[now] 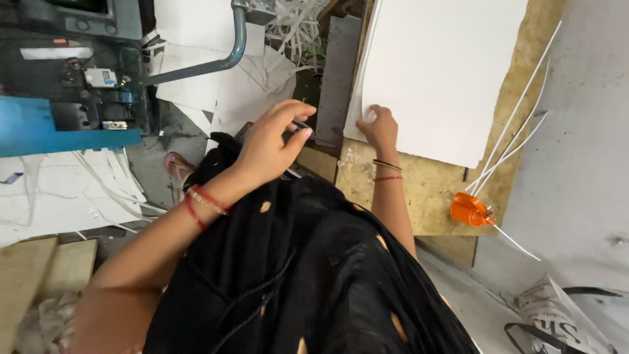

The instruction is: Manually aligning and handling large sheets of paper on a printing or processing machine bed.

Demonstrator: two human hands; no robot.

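While the left hand (272, 141) hangs in the air above the black clothing (308, 262), its fingers are bent and a little apart, and they hold nothing that I can see. The right hand (379, 126) rests on the near left corner of the stack of white sheets (439, 72), with fingers curled together and pressing on the edge; whether they pinch a sheet or only press on it, I cannot tell.

This stack lies flat on a brown board (426, 190), beside a grey metal plate (337, 78). I judge the sheets to be light, thin and rather flexible, so a single one will bend and can crease easily; the safest place to take hold seems the corner or the near edge, where the hand already is. Its long axis appears to run away from the person, towards the top of the view, slightly tilted to the right.

An orange plastic piece (470, 211) and thin white strips (517, 131) lie on the board, to the right of the stack. A blue machine (59, 124) stands to the left.
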